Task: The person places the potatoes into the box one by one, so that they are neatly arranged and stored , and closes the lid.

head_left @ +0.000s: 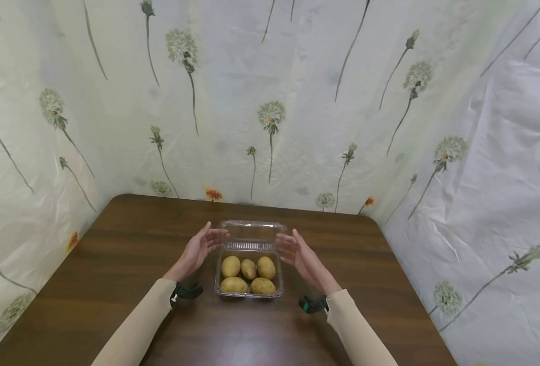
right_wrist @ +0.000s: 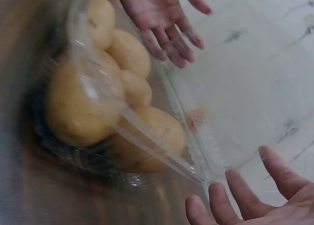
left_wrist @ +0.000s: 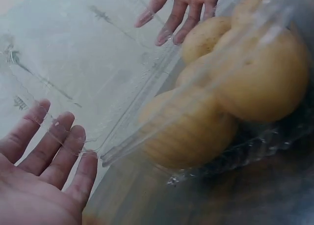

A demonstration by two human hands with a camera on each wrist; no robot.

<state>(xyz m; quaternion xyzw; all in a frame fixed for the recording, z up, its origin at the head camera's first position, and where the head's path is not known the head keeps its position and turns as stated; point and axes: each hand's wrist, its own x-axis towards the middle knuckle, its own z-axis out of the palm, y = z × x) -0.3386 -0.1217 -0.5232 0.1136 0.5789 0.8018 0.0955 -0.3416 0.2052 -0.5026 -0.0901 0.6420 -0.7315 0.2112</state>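
Note:
A clear plastic clamshell container (head_left: 249,295) stands on the table with its lid (head_left: 253,233) raised at the back. Several yellow potatoes (head_left: 234,284) lie in its base in two rows. At the lid's left side is my left hand (head_left: 199,249), palm inward and fingers extended. My right hand (head_left: 300,255) mirrors it on the right side. From the left wrist view, the left fingertips (left_wrist: 74,136) are at the transparent lid's edge; whether they touch it is unclear. The right fingertips (right_wrist: 221,190) are beside the hinge corner in the right wrist view. Neither hand grips anything.
The dark brown wooden table (head_left: 343,244) extends around the container. A pale sheet with a dandelion print (head_left: 306,127) hangs behind it and along both sides. Each wrist carries a dark strap (head_left: 313,305).

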